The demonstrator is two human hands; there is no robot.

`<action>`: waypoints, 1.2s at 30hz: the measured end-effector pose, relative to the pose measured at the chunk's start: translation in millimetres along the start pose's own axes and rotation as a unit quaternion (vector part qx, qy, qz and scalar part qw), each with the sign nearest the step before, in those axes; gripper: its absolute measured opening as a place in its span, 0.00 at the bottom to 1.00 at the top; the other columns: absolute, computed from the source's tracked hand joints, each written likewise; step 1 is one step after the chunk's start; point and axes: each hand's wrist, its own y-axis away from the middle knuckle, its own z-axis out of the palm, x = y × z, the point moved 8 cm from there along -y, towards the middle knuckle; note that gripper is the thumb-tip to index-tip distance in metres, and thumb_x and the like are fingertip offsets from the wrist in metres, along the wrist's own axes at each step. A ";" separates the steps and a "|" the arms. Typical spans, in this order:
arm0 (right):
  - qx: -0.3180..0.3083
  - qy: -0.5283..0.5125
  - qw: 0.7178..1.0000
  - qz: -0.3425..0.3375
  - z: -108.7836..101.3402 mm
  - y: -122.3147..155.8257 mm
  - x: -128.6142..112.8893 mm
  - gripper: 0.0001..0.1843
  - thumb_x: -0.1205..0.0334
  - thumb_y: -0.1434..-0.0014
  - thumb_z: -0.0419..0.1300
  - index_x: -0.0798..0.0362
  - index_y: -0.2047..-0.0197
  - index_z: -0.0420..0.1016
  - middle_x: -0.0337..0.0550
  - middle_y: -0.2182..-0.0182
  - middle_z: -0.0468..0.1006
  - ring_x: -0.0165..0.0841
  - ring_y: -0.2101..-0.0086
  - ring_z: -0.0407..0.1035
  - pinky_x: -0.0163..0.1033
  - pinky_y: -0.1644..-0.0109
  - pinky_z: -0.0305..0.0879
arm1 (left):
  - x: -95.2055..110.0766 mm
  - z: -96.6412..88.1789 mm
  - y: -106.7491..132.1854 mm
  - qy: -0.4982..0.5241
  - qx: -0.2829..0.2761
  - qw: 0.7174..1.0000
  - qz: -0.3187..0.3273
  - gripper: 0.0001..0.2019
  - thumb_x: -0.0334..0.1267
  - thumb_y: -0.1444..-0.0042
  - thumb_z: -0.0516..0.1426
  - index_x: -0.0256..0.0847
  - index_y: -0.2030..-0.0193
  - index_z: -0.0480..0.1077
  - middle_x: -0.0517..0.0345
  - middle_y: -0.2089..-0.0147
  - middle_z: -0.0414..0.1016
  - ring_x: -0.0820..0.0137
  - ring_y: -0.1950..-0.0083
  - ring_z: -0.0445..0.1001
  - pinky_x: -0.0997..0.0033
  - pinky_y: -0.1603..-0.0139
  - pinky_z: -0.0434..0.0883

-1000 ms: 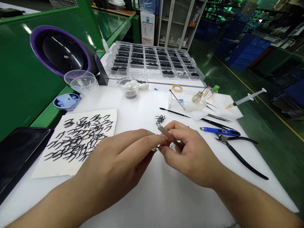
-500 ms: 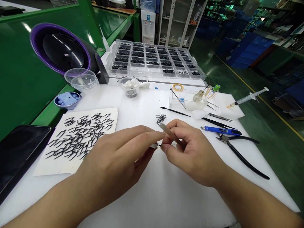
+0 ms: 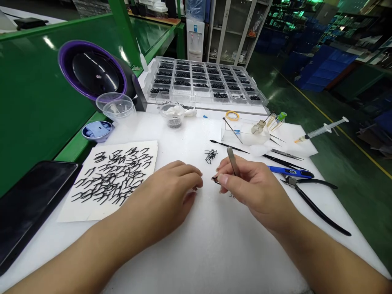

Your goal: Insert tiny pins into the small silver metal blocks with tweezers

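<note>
My right hand (image 3: 248, 179) grips metal tweezers (image 3: 233, 160), their blunt end pointing up past the fingers. Between its thumb and forefinger a small black bent piece (image 3: 216, 180) is pinched. My left hand (image 3: 171, 188) lies curled to the left, apart from the right one; its fingertips are mostly hidden, so what it holds cannot be made out. Just beyond the hands is a small heap of black bent pieces (image 3: 211, 156). Left of them, a white sheet (image 3: 70, 212) carries many forked black pieces (image 3: 118, 175) in rough rows.
A clear compartment tray (image 3: 202, 96) of black parts stands at the back. Diagonal cutters (image 3: 318, 208), a blue pen-like tool (image 3: 290, 171) and a syringe (image 3: 321, 129) lie right. Clear cups (image 3: 116, 106) and a purple-rimmed black device (image 3: 94, 73) stand left, above a dark tablet-like panel (image 3: 30, 196).
My hands have moved apart, the right one a little rightward with the tweezers more upright. The black piece now shows at its fingertips. The whole view has shifted slightly.
</note>
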 end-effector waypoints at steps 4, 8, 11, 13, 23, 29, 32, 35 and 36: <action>0.037 -0.030 0.999 0.001 2.2 0.3 2.6 0.09 0.59 0.40 0.63 0.50 0.71 0.77 0.37 0.67 0.69 0.27 0.69 0.63 0.37 0.67 0.59 | -6.9 -8.9 4.8 0.129 0.045 0.982 -0.132 0.08 0.43 0.40 0.58 0.47 0.62 0.78 0.61 0.68 0.77 0.69 0.70 0.72 0.71 0.73 0.68; 0.060 -0.012 0.998 -0.032 6.9 0.8 -0.6 0.09 0.59 0.39 0.63 0.50 0.71 0.78 0.38 0.67 0.69 0.29 0.67 0.64 0.37 0.65 0.63 | -13.8 -1.5 8.6 0.252 0.022 0.940 -0.231 0.13 0.50 0.42 0.58 0.45 0.68 0.78 0.62 0.75 0.73 0.72 0.75 0.65 0.74 0.78 0.60; 0.059 -0.011 0.998 -0.035 10.3 1.1 -0.2 0.08 0.59 0.39 0.64 0.49 0.70 0.79 0.37 0.67 0.70 0.29 0.66 0.65 0.38 0.63 0.64 | -16.9 1.3 8.3 0.296 0.013 0.919 -0.260 0.11 0.48 0.46 0.61 0.44 0.72 0.77 0.63 0.76 0.73 0.73 0.74 0.64 0.75 0.77 0.59; 0.058 -0.012 0.998 -0.034 11.2 1.6 0.2 0.08 0.59 0.39 0.64 0.48 0.70 0.79 0.37 0.66 0.70 0.29 0.66 0.65 0.37 0.63 0.65 | -18.8 1.5 8.5 0.299 0.009 0.913 -0.276 0.11 0.47 0.48 0.62 0.43 0.75 0.76 0.64 0.77 0.70 0.74 0.74 0.62 0.76 0.76 0.58; 0.047 0.015 0.999 -0.010 12.8 2.9 1.1 0.08 0.61 0.39 0.63 0.49 0.68 0.82 0.38 0.66 0.72 0.28 0.68 0.64 0.35 0.67 0.64 | -19.3 -1.2 9.2 0.265 0.002 0.916 -0.299 0.15 0.46 0.49 0.60 0.41 0.81 0.71 0.64 0.82 0.58 0.75 0.78 0.53 0.77 0.80 0.52; 0.037 -0.017 0.999 -0.023 13.9 3.1 1.1 0.07 0.61 0.40 0.64 0.50 0.69 0.81 0.38 0.66 0.72 0.27 0.69 0.65 0.36 0.67 0.64 | -20.7 -3.6 8.4 0.272 0.017 0.917 -0.293 0.12 0.44 0.51 0.60 0.42 0.80 0.72 0.65 0.82 0.60 0.76 0.78 0.54 0.77 0.79 0.53; 0.034 -0.039 0.998 -0.035 13.8 3.1 1.0 0.04 0.61 0.42 0.66 0.48 0.68 0.84 0.37 0.66 0.70 0.28 0.67 0.64 0.36 0.67 0.62 | -20.5 -3.8 6.7 0.289 0.023 0.914 -0.283 0.12 0.42 0.50 0.60 0.41 0.81 0.71 0.66 0.81 0.59 0.76 0.77 0.54 0.77 0.78 0.53; 0.038 -0.051 0.997 -0.034 13.4 3.6 2.4 0.03 0.59 0.44 0.69 0.44 0.64 0.86 0.37 0.67 0.68 0.29 0.67 0.63 0.37 0.68 0.60 | -20.4 -3.0 6.0 0.296 0.019 0.914 -0.279 0.12 0.42 0.49 0.59 0.41 0.81 0.70 0.65 0.80 0.59 0.75 0.76 0.54 0.75 0.76 0.54; 0.040 -0.052 0.997 -0.035 13.4 3.9 2.7 0.04 0.59 0.44 0.70 0.43 0.64 0.86 0.37 0.67 0.68 0.29 0.67 0.63 0.37 0.67 0.60 | -20.4 -2.0 6.1 0.297 0.014 0.913 -0.279 0.13 0.42 0.49 0.59 0.41 0.81 0.70 0.65 0.80 0.60 0.75 0.75 0.55 0.75 0.75 0.54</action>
